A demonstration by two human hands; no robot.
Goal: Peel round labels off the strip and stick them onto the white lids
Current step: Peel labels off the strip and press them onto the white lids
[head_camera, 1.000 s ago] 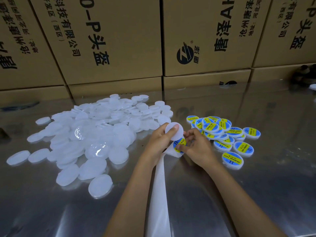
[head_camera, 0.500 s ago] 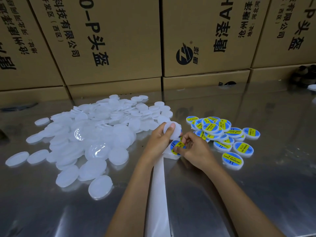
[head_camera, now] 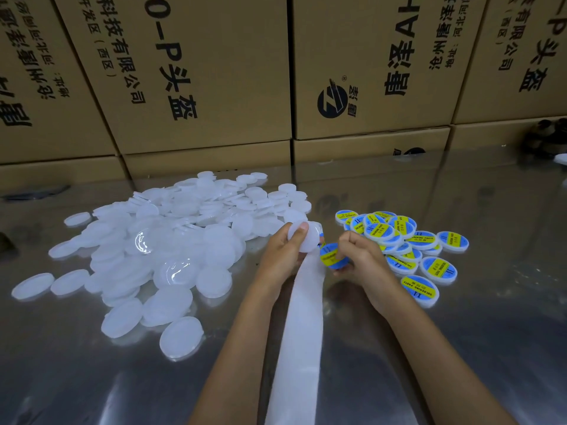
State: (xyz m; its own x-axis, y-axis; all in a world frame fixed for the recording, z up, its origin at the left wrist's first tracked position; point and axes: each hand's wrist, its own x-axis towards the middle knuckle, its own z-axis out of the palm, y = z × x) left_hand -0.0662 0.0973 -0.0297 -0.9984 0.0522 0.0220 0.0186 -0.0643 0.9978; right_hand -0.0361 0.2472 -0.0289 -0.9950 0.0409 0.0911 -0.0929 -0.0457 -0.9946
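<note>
My left hand (head_camera: 283,251) grips a bare white lid (head_camera: 305,237) with the thumb across its top, and also holds the upper end of the white backing strip (head_camera: 299,332), which runs down toward me between my forearms. My right hand (head_camera: 357,256) pinches a round blue and yellow label (head_camera: 329,256) just right of the lid, partly lifted off the strip. A heap of bare white lids (head_camera: 171,240) lies to the left. Several labelled lids (head_camera: 408,246) are piled to the right.
The work surface is a shiny metal table (head_camera: 460,332). A wall of stacked cardboard boxes (head_camera: 214,87) closes off the back. A dark object (head_camera: 549,136) sits at the far right edge, and a dark flat thing (head_camera: 33,193) lies at the far left.
My right hand has pulled the label rightward and up off the strip. My left hand has kept hold of the lid and the strip.
</note>
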